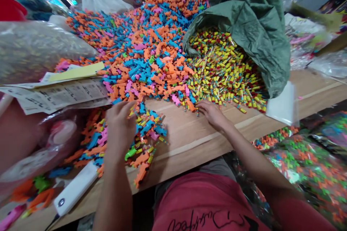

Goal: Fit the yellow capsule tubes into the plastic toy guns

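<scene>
1. The left hand [120, 130] sits near the table's front edge, curled over a small heap of plastic pieces [149, 131] in orange, blue, pink and green. Its fingers are half closed, and I cannot tell whether they have hold of anything.
2. The right hand [213, 115] lies palm down on the wooden tabletop [189, 151], its fingers spread wide and gripping nothing. The fingertips reach the edge of a spill of yellow-and-red tubes [225, 68].
3. Those tubes fan out from the mouth of a green woven sack [238, 25], right beside a broad mound of orange, blue and pink pieces [146, 43].
4. Keeping the hands low and working a small heap apart from the mound looks like good practice: the pieces stay easy to reach, and fewer are likely to stray.
5. A printed paper sheet [65, 95] lies under a yellow card [77, 72], but its small print is too blurred to read.
6. The person's red T-shirt [206, 205] carries black script that I cannot make out. A white power bank [76, 187] shows a small round mark, with no legible brand.
</scene>
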Motion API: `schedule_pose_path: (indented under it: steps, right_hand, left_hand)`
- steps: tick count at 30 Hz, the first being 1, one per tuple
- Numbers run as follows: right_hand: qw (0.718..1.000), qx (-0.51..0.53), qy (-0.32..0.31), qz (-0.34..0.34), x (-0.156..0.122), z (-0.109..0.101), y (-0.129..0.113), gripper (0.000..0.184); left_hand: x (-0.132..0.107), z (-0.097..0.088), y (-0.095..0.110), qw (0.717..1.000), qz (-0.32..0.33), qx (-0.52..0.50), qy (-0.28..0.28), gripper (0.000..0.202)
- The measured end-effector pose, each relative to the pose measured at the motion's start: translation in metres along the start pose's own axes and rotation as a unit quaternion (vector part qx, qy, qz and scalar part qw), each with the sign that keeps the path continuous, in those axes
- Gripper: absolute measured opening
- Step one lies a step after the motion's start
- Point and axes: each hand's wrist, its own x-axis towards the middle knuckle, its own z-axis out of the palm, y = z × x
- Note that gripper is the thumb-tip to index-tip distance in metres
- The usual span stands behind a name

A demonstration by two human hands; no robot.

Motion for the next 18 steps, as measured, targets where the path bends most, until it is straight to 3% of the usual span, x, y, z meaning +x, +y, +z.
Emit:
schedule_pose_path:
  steps: [4, 6, 8, 10, 14, 18]
  right_hand:
    - [0.999, -0.032, -0.035, -0.017, -0.004, 0.016, 0.005, 0.026]
    - [0.998, -0.038, -0.046, -0.031, -0.011, 0.021, 0.002, 0.023]
    - [0.995, -0.057, -0.066, -0.038, -0.020, 0.021, -0.002, 0.022]
    - [0.992, -0.089, -0.083, -0.031, -0.027, 0.020, -0.005, 0.023]
    - [0.990, -0.117, -0.079, 0.000, -0.032, 0.018, -0.011, 0.018]
    - [0.999, -0.028, -0.026, 0.024, -0.031, 0.026, -0.019, 0.017]
  left_hand:
    - [0.030, 0.088, 0.033, 0.981, 0.079, -0.125, -0.125, 0.045]
    - [0.043, 0.131, 0.042, 0.975, 0.096, -0.120, -0.162, 0.047]
    - [0.052, 0.158, 0.045, 0.972, 0.099, -0.094, -0.193, 0.047]
    - [0.054, 0.170, 0.044, 0.970, 0.098, -0.072, -0.209, 0.044]
    - [0.042, 0.170, 0.041, 0.977, 0.091, -0.056, -0.187, 0.030]
    - [0.023, 0.167, 0.044, 0.977, 0.063, -0.061, -0.195, 0.020]
